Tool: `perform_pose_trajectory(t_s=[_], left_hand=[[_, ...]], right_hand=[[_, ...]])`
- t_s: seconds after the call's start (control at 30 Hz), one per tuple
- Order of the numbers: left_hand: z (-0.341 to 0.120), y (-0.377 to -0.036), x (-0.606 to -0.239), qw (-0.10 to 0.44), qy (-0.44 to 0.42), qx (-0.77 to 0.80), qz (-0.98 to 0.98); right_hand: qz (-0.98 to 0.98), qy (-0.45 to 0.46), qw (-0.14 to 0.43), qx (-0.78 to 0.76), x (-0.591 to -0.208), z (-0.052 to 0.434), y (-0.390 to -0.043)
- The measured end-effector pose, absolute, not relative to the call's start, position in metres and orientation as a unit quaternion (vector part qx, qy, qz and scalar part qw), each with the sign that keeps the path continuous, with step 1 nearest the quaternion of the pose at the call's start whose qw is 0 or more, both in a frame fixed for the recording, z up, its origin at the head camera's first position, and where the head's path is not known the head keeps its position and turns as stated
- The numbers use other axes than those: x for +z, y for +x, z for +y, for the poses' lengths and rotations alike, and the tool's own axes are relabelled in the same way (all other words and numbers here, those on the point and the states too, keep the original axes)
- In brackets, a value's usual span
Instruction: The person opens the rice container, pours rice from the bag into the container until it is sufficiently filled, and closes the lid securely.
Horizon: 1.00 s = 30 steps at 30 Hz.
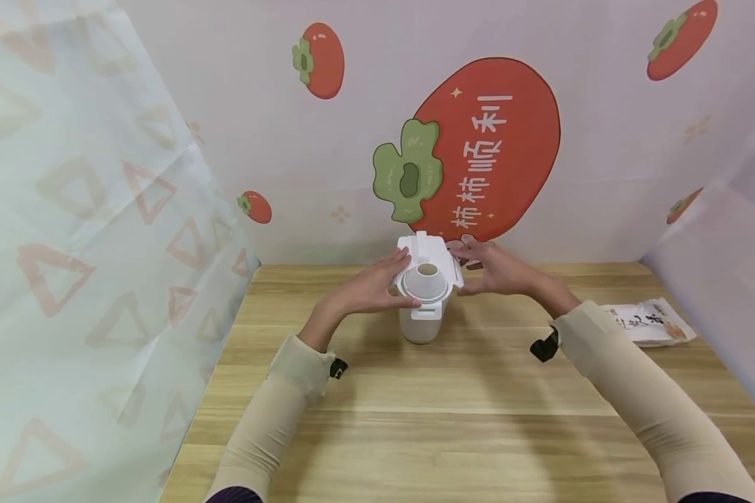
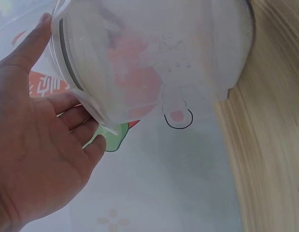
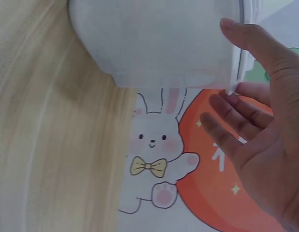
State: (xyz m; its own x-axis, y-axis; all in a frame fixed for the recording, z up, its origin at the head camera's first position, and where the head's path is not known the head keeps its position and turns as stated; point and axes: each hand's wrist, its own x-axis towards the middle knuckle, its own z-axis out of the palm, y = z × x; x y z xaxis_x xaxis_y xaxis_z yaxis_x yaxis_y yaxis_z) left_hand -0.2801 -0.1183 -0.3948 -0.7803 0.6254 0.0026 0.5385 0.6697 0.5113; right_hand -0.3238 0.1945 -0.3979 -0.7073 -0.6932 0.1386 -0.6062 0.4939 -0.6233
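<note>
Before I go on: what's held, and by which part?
The left hand holds the white container by the edge of its lid. The right hand is at the lid's opposite side; whether it grips cannot be told.

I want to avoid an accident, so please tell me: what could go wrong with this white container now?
The left hand and the right hand are both at the lid, so uneven force might tip the container. The cup on the lid, if loose, might fall. The right sleeve, near the packet, might nudge it.
</note>
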Motion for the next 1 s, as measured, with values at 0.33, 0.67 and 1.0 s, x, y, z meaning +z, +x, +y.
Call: perform_pose_trajectory(t_s=[0.33,0.67,1.0], left_hand=[[-0.124,-0.284,-0.386,0.102,0.329,0.286,0.894],[-0.134,-0.289,-0.378,0.066,0.285,0.38,0.878],[-0.13,-0.292,-0.387,0.073,0.233,0.53,0.812]], right_hand=[[0.846,-0.33,0.089,-0.409,-0.425,0.206,-0.313],[0.832,-0.321,0.096,-0.443,-0.452,0.209,-0.303],[0.825,-0.311,0.089,-0.463,-0.477,0.201,-0.287]])
